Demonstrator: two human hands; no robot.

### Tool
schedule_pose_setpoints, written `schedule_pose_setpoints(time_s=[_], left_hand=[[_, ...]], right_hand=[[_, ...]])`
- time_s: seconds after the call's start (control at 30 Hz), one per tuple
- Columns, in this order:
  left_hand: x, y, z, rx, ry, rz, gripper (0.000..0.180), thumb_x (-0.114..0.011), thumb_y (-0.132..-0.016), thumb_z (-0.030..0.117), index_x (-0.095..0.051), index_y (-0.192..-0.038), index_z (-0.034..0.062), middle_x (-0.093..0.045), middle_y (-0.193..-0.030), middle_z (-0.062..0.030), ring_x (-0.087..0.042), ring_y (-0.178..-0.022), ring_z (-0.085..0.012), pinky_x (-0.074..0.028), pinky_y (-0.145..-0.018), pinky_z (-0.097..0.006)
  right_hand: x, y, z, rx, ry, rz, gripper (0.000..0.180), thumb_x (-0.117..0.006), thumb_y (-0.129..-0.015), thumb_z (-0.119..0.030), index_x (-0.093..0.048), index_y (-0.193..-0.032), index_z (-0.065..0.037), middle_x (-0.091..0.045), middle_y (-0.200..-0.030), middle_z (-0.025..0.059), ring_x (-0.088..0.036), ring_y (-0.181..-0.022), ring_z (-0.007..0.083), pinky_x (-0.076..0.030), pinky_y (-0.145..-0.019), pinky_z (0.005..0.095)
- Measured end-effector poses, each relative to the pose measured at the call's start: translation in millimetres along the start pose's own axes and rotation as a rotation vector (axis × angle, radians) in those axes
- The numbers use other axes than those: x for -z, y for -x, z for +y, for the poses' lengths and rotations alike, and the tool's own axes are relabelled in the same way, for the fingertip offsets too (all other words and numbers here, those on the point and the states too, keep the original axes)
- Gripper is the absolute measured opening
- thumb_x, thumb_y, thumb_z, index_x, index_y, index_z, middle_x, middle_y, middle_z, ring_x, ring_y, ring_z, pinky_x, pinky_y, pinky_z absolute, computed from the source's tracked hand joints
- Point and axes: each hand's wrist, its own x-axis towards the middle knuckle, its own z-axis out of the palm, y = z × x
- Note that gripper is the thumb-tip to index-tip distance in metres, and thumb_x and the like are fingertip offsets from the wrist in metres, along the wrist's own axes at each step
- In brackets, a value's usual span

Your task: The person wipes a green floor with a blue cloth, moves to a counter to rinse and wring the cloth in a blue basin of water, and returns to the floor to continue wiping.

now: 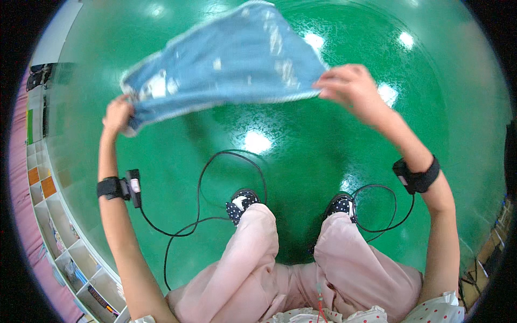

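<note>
A light blue cloth (215, 72) with white patches and a pale stitched edge hangs spread in the air between my two hands. My left hand (118, 114) is closed on its lower left corner. At the right corner, the fingers of my right hand (350, 89) pinch the cloth's edge. The far part of the cloth flares upward and is slightly blurred. Both arms reach forward, and a black strap with a small device (133, 188) sits on the left forearm. A similar strapped device (405, 176) is on the right one.
Below is a shiny green floor (301, 134) with light reflections. Black cables (200, 188) run from the arm devices and loop near my shoes (242, 203). At the left stands a white shelf unit (70, 258) with compartments holding small items. More cables (474, 269) lie at the right edge.
</note>
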Motion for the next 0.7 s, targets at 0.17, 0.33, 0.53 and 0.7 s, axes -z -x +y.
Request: schedule_pose_setpoints(time_s=[0.17,0.33,0.53,0.7], left_hand=[[-72.7,48.5,98.3,-0.219,0.182,-0.2,0.042,-0.058,-0.072,0.024,-0.057,-0.109,0.0039,-0.052,-0.117,-0.0154,-0.05,-0.109,-0.0319,-0.04,-0.094,-0.041],[-66.1,37.9,164.8,-0.188,0.357,-0.04,0.046,-0.056,-0.083,0.026,-0.045,-0.122,0.0033,-0.047,-0.12,-0.021,-0.047,-0.111,-0.0334,-0.039,-0.093,-0.04],[-106.0,29.3,179.2,0.009,0.396,-0.088,0.082,-0.047,-0.084,0.054,-0.011,-0.142,0.0095,-0.01,-0.142,-0.0267,-0.01,-0.131,-0.0465,-0.018,-0.099,-0.063],[-125.9,7.2,136.9,-0.069,0.459,0.113,0.069,-0.049,-0.086,0.042,-0.024,-0.139,0.0069,-0.017,-0.141,-0.0245,-0.014,-0.133,-0.0404,-0.019,-0.105,-0.049]], right_hand=[[-60.8,-12.2,-49.2,-0.088,-0.036,-0.656,0.035,-0.056,-0.081,-0.041,-0.059,-0.107,-0.018,-0.06,-0.098,0.0055,-0.059,-0.088,0.0235,-0.043,-0.078,0.0422],[-116.2,-42.0,-53.9,0.022,-0.014,-0.369,0.047,-0.056,-0.083,-0.031,-0.044,-0.127,-0.021,-0.037,-0.134,0.0096,-0.031,-0.126,0.0328,-0.033,-0.095,0.0523],[-150.3,-74.2,-31.0,-0.031,-0.067,-0.218,0.042,-0.044,-0.088,-0.04,-0.04,-0.13,-0.038,-0.027,-0.144,0.0007,-0.016,-0.135,0.0302,-0.008,-0.102,0.0643],[-169.2,-88.1,-32.0,-0.068,-0.122,-0.024,0.038,-0.042,-0.087,-0.042,-0.049,-0.124,-0.036,-0.034,-0.14,-0.0011,-0.021,-0.133,0.0276,-0.008,-0.104,0.0614]])
